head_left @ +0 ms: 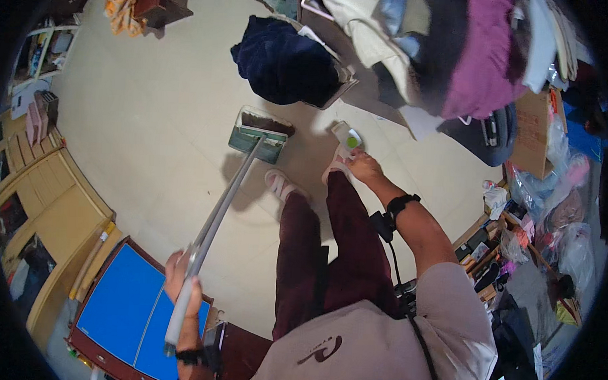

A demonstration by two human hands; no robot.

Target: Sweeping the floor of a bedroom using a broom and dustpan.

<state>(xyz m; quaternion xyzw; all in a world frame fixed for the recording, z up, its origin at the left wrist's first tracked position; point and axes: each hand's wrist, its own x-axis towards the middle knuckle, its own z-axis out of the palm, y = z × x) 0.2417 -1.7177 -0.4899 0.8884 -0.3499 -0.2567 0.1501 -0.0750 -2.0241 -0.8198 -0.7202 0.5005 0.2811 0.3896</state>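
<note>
My left hand (183, 283) is closed around two long grey handles held together, of a broom and a dustpan. Down at their far end, the grey-green dustpan (255, 148) rests on the floor with the dark bristles of the broom (279, 125) against it. My right hand (364, 166) is closed at the near end of a small whitish plastic container (345, 132) with a round green patch, held low in front of my right foot. Its exact kind is unclear, and my fingers partly hide its near end.
A dark navy cloth heap (285, 62) sits ahead, beside hanging clothes (479, 55) at the upper right. Plastic bags and clutter (558, 212) line the right. A blue-topped table (123, 297) and a wooden cabinet (55, 208) stand at left. My sandalled feet (281, 186) are near the dustpan.
</note>
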